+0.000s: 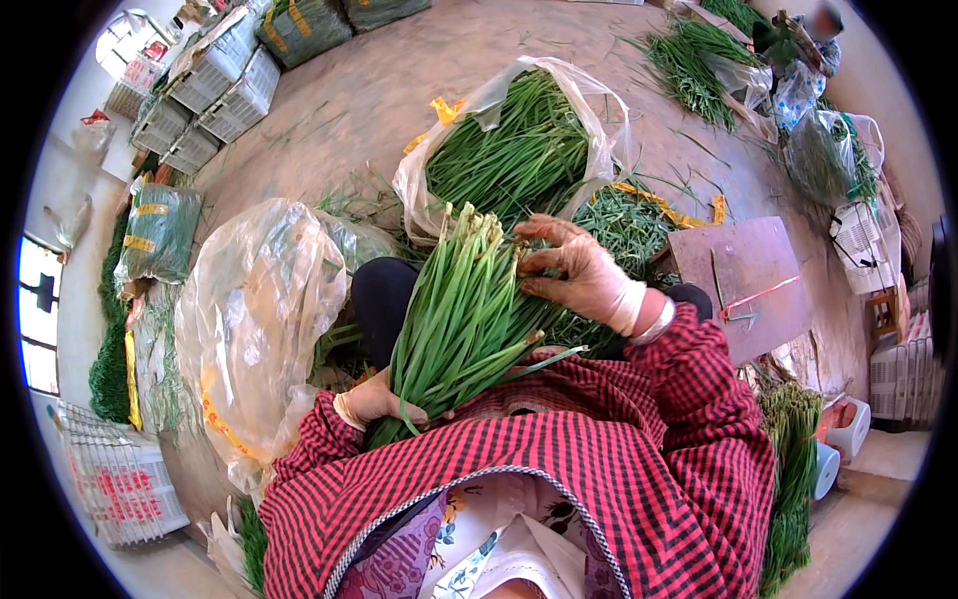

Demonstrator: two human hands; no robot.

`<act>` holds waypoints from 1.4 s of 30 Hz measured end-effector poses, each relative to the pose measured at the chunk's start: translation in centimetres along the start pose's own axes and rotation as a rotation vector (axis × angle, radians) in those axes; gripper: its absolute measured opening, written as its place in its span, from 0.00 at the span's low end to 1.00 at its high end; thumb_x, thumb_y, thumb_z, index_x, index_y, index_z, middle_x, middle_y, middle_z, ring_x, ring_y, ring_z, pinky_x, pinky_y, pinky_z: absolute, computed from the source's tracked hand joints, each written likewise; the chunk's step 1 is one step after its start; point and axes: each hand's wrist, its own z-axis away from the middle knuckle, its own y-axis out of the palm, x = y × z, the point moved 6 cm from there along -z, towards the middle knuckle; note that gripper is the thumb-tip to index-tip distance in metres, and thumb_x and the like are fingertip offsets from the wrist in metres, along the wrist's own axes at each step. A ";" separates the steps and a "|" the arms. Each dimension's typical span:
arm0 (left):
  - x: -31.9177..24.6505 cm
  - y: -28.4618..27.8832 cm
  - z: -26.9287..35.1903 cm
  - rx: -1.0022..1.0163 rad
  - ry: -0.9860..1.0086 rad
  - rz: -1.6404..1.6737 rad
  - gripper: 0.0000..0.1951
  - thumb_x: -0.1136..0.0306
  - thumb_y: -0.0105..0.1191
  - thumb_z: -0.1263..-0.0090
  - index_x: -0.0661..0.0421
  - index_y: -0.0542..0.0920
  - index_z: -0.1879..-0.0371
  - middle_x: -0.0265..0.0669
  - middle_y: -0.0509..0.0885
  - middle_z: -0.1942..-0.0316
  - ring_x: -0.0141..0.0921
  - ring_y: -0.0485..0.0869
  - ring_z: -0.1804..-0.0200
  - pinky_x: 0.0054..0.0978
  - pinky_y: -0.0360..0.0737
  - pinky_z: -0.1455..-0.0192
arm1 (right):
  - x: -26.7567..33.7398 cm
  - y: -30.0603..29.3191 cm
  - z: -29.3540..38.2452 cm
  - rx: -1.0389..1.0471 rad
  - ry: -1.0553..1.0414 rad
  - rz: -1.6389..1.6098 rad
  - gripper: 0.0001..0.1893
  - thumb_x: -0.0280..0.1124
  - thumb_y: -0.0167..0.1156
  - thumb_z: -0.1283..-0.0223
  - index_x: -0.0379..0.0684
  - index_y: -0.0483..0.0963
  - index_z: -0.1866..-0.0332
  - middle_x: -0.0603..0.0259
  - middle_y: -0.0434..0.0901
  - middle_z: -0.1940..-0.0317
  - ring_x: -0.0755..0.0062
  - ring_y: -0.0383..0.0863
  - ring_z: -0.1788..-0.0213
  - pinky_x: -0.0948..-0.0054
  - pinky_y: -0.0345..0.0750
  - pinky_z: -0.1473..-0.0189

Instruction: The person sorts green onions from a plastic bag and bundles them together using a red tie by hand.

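Note:
A thick bunch of garlic chives (456, 307) leans across my lap, its pale cut ends pointing away from me and its green leaves toward my body. My left hand (385, 404), in a thin glove, grips the bunch low down around the leaves. At the upper right side of the bunch is my gloved right hand (576, 273), its bent fingertips against the stem ends. Whether those fingers pinch a stem is unclear. Just beyond, an open clear plastic bag (606, 135) holds loose chives (516, 142).
A crumpled clear bag (254, 322) stands at left. Trimmed leaves (621, 224) lie beside a board (741, 292) bearing a pink strip. Tied chives (789, 479) stand at lower right. White crates (217, 90) are stacked far left. Another person (816, 37) sits at far right.

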 end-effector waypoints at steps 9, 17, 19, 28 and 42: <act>1.3 -3.1 1.4 -0.109 0.057 -0.256 0.41 0.83 0.72 0.46 0.58 0.69 0.29 0.38 0.80 0.35 0.31 0.77 0.34 0.34 0.72 0.29 | -4.1 -6.6 2.8 -0.396 0.211 -0.429 0.16 0.30 0.68 0.35 0.39 0.80 0.43 0.55 0.81 0.42 0.65 0.78 0.38 0.66 0.74 0.35; -0.3 -2.0 1.6 -0.176 0.089 -0.320 0.32 0.81 0.69 0.41 0.58 0.76 0.34 0.32 0.84 0.41 0.24 0.79 0.41 0.29 0.74 0.33 | -1.8 0.1 1.3 0.003 0.328 -0.610 0.27 0.34 0.69 0.35 0.41 0.72 0.32 0.59 0.81 0.41 0.73 0.80 0.41 0.74 0.76 0.38; -0.5 -2.0 2.2 -0.215 0.057 -0.362 0.28 0.81 0.67 0.40 0.59 0.79 0.38 0.29 0.87 0.47 0.20 0.80 0.47 0.25 0.76 0.38 | -2.8 -0.1 1.7 -0.020 0.398 -0.584 0.19 0.31 0.67 0.33 0.39 0.78 0.39 0.63 0.86 0.50 0.78 0.83 0.49 0.77 0.79 0.44; -3.5 -1.8 2.7 -0.500 0.220 -1.001 0.31 0.74 0.65 0.46 0.55 0.79 0.37 0.40 0.89 0.54 0.30 0.88 0.53 0.27 0.82 0.48 | -6.5 -3.1 4.7 -0.213 0.463 -0.249 0.33 0.41 0.72 0.40 0.42 0.71 0.30 0.50 0.78 0.37 0.63 0.78 0.36 0.67 0.74 0.35; -7.5 -0.1 2.5 -0.700 0.307 -1.766 0.45 0.72 0.69 0.54 0.42 0.72 0.28 0.35 0.79 0.67 0.39 0.82 0.64 0.37 0.80 0.61 | -5.2 -0.6 3.6 -0.192 0.426 -0.705 0.06 0.23 0.63 0.35 0.36 0.79 0.54 0.70 0.79 0.61 0.82 0.78 0.56 0.79 0.76 0.50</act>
